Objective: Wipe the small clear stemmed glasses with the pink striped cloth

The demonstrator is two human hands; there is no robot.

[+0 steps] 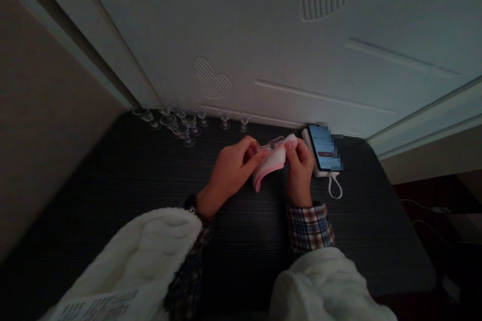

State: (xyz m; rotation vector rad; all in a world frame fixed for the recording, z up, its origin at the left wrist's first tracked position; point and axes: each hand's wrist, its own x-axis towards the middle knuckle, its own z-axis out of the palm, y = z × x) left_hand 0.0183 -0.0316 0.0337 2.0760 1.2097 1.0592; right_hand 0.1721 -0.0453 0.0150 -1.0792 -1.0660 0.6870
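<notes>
In the head view, a small stemmed glass (pixel 274 144) lies on its side between my two hands over the middle of the table. My left hand (pixel 235 163) is closed round one end of it, with the thumb laid along the near side. A pink and white cloth (pixel 276 159) hangs below the glass and covers part of it. The fingers of my right hand (pixel 299 160) pinch the cloth at the glass's other end. Just where the fingertips meet the glass is partly hidden.
Several small stemmed glasses (pixel 183 125) stand grouped at the back left of the dark table (pixel 150 175). A lit phone (pixel 323 146) rests on a white power bank (pixel 321 174) with a looped cable (pixel 335 188), right of my right hand. Behind rises a white panel (pixel 263 50).
</notes>
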